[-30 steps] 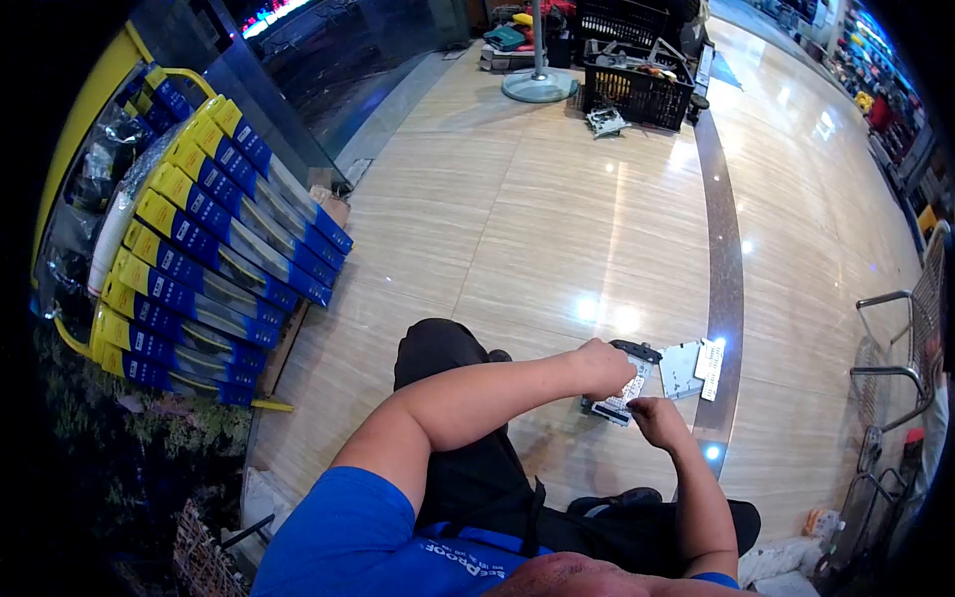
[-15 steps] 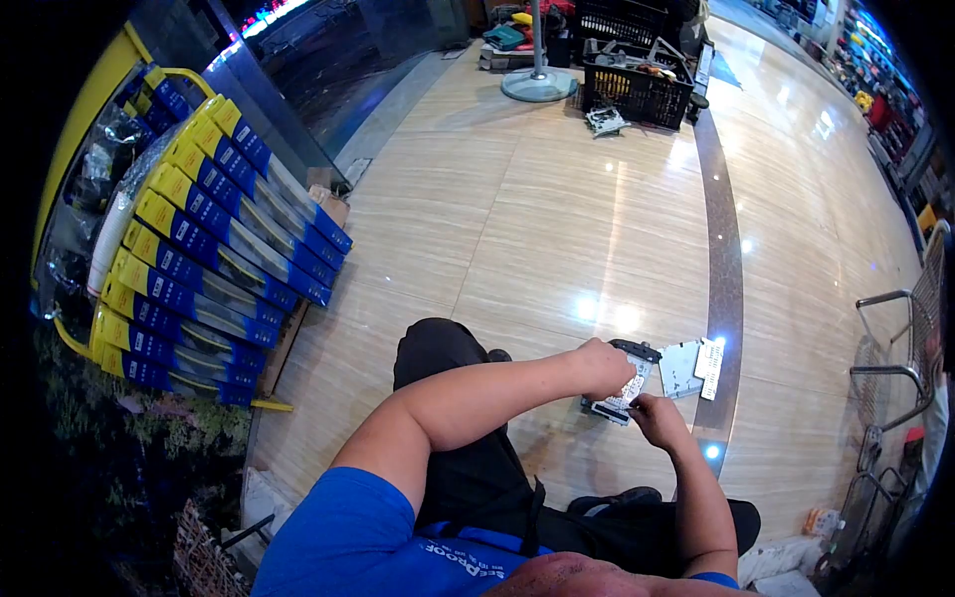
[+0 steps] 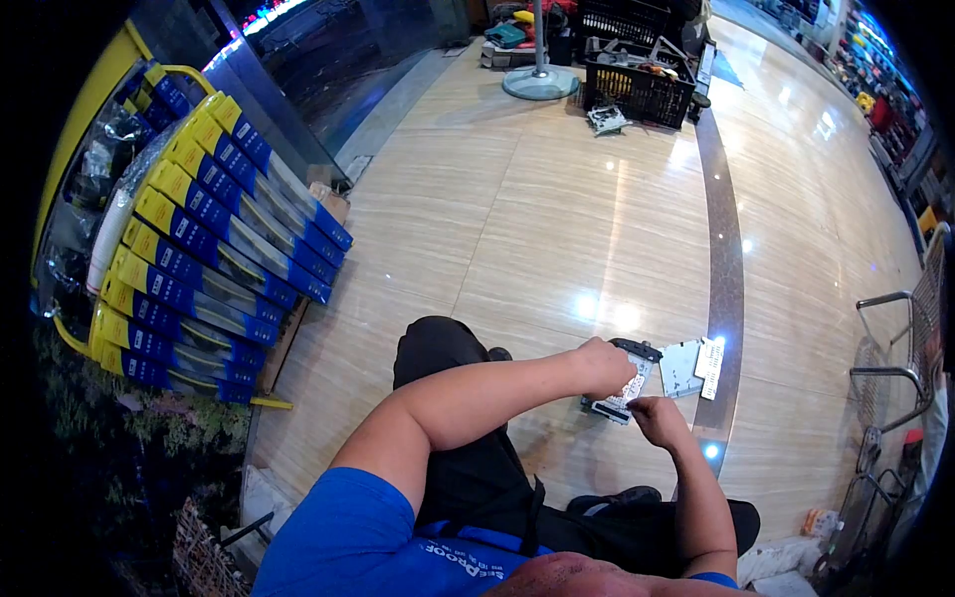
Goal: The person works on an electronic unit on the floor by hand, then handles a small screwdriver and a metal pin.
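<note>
A small silvery device with black end pieces (image 3: pixel 619 410) lies on the floor in front of my crossed legs; its exact kind is too small to make out. My left hand (image 3: pixel 603 367) is closed over its upper left part, hiding much of it. Whatever sits inside those fingers is hidden. At the lower right edge of the device, my right hand (image 3: pixel 658 422) has its fingertips pinched together, and what they grip is too small to name. Just right of the device lies a flat pale metal plate (image 3: pixel 680 369), partly under a white strip with dark markings (image 3: pixel 711 370).
Packaged blue-and-yellow goods (image 3: pixel 214 244) hang on a yellow rack to the left. A black crate (image 3: pixel 639 92) with tools and parts stands at the back, beside a round pole base (image 3: pixel 540 84). Metal chairs (image 3: pixel 883 370) line the right side. A dark strip (image 3: pixel 726 219) crosses the tiled floor.
Hardly anything differs. My right hand's fingertips have shifted very slightly at the device's edge; my left hand keeps its place.
</note>
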The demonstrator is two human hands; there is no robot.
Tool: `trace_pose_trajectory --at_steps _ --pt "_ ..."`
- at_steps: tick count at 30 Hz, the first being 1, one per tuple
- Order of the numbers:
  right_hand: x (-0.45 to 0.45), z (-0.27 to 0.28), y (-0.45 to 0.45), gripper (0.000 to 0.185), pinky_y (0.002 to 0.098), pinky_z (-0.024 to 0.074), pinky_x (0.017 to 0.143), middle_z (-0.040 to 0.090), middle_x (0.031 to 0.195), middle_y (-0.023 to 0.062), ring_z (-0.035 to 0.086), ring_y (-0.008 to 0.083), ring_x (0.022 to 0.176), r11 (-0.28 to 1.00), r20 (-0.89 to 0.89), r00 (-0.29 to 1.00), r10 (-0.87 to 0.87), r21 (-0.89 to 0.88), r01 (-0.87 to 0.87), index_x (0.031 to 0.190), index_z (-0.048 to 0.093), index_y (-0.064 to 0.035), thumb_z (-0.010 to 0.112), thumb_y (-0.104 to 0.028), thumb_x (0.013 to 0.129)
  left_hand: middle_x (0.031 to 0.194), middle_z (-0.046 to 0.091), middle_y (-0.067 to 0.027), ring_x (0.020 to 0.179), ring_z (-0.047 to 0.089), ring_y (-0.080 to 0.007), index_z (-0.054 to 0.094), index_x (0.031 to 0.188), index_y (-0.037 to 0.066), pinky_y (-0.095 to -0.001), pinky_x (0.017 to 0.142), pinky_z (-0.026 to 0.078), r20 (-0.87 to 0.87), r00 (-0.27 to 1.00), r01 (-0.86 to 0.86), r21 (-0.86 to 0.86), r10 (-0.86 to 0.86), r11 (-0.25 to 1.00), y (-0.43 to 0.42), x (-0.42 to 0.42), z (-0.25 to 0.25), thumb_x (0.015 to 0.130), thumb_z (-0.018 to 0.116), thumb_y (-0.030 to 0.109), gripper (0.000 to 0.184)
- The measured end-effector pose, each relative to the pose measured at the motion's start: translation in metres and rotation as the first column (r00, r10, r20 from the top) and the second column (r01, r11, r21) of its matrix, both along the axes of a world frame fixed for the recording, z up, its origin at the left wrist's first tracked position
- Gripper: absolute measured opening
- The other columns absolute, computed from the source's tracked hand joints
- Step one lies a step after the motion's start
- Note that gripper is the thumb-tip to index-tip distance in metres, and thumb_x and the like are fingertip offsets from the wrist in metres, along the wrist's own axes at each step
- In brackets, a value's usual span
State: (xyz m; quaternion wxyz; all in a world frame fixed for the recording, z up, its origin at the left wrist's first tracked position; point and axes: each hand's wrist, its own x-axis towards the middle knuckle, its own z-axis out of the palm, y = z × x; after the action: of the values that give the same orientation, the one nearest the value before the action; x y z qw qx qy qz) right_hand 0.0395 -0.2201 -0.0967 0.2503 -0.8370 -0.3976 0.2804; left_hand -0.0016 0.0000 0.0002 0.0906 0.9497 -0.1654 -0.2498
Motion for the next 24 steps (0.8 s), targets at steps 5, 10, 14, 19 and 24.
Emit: trace_pose_trajectory --at_steps 5,10,14,19,24 --pt "0.0012 -0.0038 -0.0014 0.02 0.0459 0.0529 0.077 0.068 0.093 0.022 0.066 0.0406 0.087 1.0 0.025 1.0 -0.017 0.019 0.016 0.101 0.071 -0.0052 0.061 -0.019 0.089 0.102 0.071 -0.0158 0.096 0.07 -0.0297 0.071 0.099 0.007 -0.044 0.079 0.055 -0.001 1.0 -0.005 -0.005 0.005 1.0 0.0 -0.0001 -0.0008 0.082 0.065 0.018 0.02" --pt "0.0004 -0.0018 -0.0002 0.02 0.0464 0.0526 0.077 0.069 0.092 0.0217 0.065 0.0408 0.086 0.999 0.021 0.999 -0.047 -0.025 0.048 0.101 0.071 -0.0056 0.062 -0.02 0.09 0.102 0.072 -0.0155 0.097 0.07 -0.0294 0.071 0.099 0.008 -0.0445 0.08 0.055 -0.008 1.0 -0.009 0.0 0.009 1.0 -0.001 0.0002 -0.0016 0.081 0.066 0.016 0.02" --pt "0.0007 -0.0043 -0.0005 0.02 0.0465 0.0525 0.077 0.069 0.091 0.021 0.065 0.0408 0.086 0.997 0.01 0.998 -0.064 -0.032 0.065 0.101 0.071 -0.0055 0.063 -0.021 0.09 0.102 0.072 -0.0153 0.097 0.07 -0.0294 0.071 0.1 0.008 -0.045 0.08 0.055 -0.021 1.0 -0.009 0.005 0.009 1.0 -0.0015 0.0005 -0.0009 0.08 0.066 0.015 0.021" --pt "0.0002 -0.0004 0.0013 0.021 0.0466 0.0523 0.077 0.069 0.091 0.0209 0.066 0.0404 0.086 0.997 0.009 0.998 -0.06 -0.054 0.061 0.1 0.071 -0.0052 0.063 -0.021 0.089 0.102 0.072 -0.0153 0.097 0.07 -0.0295 0.071 0.1 0.008 -0.0449 0.08 0.054 -0.033 0.999 -0.011 0.008 0.012 1.0 -0.0019 0.0008 0.0011 0.08 0.067 0.015 0.022" --pt "0.0005 -0.0021 0.0007 0.02 0.0465 0.0523 0.078 0.069 0.092 0.0208 0.066 0.04 0.087 0.998 0.007 0.999 -0.045 -0.047 0.045 0.1 0.071 -0.0053 0.063 -0.02 0.089 0.102 0.071 -0.0154 0.097 0.07 -0.0297 0.071 0.1 0.008 -0.0448 0.08 0.054 -0.041 0.999 -0.014 0.007 0.014 1.0 -0.0021 0.0003 0.0019 0.08 0.067 0.016 0.021"
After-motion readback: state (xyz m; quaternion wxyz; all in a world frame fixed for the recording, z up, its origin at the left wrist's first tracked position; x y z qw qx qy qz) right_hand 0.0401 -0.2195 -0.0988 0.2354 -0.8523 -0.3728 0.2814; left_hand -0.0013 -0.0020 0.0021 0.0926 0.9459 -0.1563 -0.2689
